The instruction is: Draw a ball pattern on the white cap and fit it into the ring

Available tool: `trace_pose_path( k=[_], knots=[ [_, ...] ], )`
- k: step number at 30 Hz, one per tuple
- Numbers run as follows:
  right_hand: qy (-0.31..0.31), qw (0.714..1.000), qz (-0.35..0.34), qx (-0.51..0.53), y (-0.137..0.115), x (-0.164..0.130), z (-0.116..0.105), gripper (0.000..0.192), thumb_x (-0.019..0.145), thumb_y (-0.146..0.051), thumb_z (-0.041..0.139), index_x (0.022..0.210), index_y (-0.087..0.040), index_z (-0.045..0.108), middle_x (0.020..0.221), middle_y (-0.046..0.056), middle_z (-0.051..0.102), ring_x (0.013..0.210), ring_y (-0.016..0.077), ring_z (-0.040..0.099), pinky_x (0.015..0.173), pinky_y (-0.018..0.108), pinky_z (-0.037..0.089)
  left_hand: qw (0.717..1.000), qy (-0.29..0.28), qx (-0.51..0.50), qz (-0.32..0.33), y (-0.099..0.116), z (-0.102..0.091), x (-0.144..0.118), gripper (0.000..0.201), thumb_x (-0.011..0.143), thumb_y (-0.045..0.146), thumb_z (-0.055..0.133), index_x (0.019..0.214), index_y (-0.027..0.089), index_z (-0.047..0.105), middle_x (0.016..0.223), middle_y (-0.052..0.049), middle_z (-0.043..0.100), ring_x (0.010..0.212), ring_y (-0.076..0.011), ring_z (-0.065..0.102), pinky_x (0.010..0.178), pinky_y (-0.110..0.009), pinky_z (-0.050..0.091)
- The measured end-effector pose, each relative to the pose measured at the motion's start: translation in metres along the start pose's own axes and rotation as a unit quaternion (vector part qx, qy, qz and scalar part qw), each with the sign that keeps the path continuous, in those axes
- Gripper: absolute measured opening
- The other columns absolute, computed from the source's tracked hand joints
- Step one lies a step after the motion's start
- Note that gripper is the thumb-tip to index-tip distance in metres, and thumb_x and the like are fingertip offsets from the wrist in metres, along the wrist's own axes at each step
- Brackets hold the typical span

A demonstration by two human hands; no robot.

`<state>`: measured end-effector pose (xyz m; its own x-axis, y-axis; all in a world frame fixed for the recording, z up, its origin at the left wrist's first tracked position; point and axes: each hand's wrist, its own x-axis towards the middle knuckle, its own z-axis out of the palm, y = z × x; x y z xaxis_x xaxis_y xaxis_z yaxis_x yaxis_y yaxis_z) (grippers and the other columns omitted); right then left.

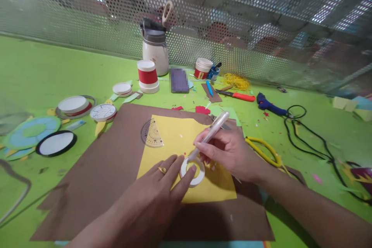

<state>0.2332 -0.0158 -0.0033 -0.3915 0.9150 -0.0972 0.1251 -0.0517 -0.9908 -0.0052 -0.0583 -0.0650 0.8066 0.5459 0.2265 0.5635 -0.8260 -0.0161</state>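
Partly on yel. paper (178, 144): protractor (153, 133), mkgs illegible

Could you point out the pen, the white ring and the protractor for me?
Pen (212, 129): head view, on its upper barrel.
White ring (201, 171): head view, on its right side.
Protractor (153, 133): head view, on the middle of its clear face.

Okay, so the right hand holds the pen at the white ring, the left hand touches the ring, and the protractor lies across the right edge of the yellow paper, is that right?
Not quite: in the head view, the protractor lies across the left edge of the yellow paper, not the right. The rest is correct.
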Motion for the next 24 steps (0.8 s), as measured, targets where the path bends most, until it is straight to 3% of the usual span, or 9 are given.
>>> trace_pose_path(
  k=[6, 9, 14, 21, 24],
  knots=[
    [-0.013, 1.0, 0.009, -0.018, 0.0, 0.002, 0.002, 0.036, 0.091, -0.053, 0.083, 0.094, -0.019, 0.069, 0.076, -0.001, 0.066, 0.066, 0.0126, 0.059, 0.06, 0.026, 0.05, 1.0, -0.019, -0.014, -0.012, 0.002, 0.006, -0.004, 0.063, 0.097, 0.021, 0.061, 0.158, 0.017, 0.045, 0.15, -0.023, 0.064, 0.134, -0.0385, 0.066, 0.108, -0.053, 0.057],
    [-0.026, 0.999, 0.014, -0.023, 0.001, 0.003, 0.002, 0.035, 0.09, -0.051, 0.084, 0.094, -0.019, 0.07, 0.075, -0.002, 0.065, 0.064, 0.0125, 0.058, 0.06, 0.026, 0.05, 0.999, -0.03, -0.008, -0.015, 0.002, 0.006, -0.004, 0.065, 0.096, 0.02, 0.062, 0.159, 0.017, 0.044, 0.149, -0.022, 0.064, 0.135, -0.038, 0.066, 0.109, -0.053, 0.056],
    [-0.035, 0.999, 0.014, -0.035, 0.001, 0.005, 0.003, 0.038, 0.093, -0.055, 0.08, 0.095, -0.019, 0.068, 0.075, -0.002, 0.064, 0.065, 0.0129, 0.058, 0.061, 0.027, 0.05, 1.0, -0.003, -0.007, -0.007, 0.001, 0.004, 0.0, 0.057, 0.095, 0.019, 0.062, 0.151, 0.017, 0.052, 0.142, -0.02, 0.068, 0.127, -0.0365, 0.069, 0.107, -0.051, 0.057],
    [-0.052, 0.997, 0.012, -0.051, -0.001, 0.004, -0.001, 0.036, 0.098, -0.053, 0.075, 0.094, -0.018, 0.066, 0.076, -0.001, 0.064, 0.067, 0.0126, 0.059, 0.061, 0.026, 0.05, 1.0, 0.021, 0.007, -0.006, 0.001, -0.001, 0.002, 0.055, 0.093, 0.018, 0.061, 0.146, 0.016, 0.052, 0.136, -0.019, 0.071, 0.121, -0.0358, 0.07, 0.1, -0.048, 0.059],
    [-0.048, 0.997, 0.025, -0.054, -0.001, 0.004, -0.003, 0.037, 0.097, -0.055, 0.075, 0.095, -0.018, 0.066, 0.076, -0.001, 0.065, 0.067, 0.0132, 0.06, 0.061, 0.027, 0.051, 1.0, 0.0, 0.003, -0.006, 0.001, -0.004, 0.003, 0.057, 0.091, 0.015, 0.062, 0.147, 0.016, 0.051, 0.137, -0.018, 0.07, 0.122, -0.0344, 0.069, 0.102, -0.047, 0.058]
  ],
)
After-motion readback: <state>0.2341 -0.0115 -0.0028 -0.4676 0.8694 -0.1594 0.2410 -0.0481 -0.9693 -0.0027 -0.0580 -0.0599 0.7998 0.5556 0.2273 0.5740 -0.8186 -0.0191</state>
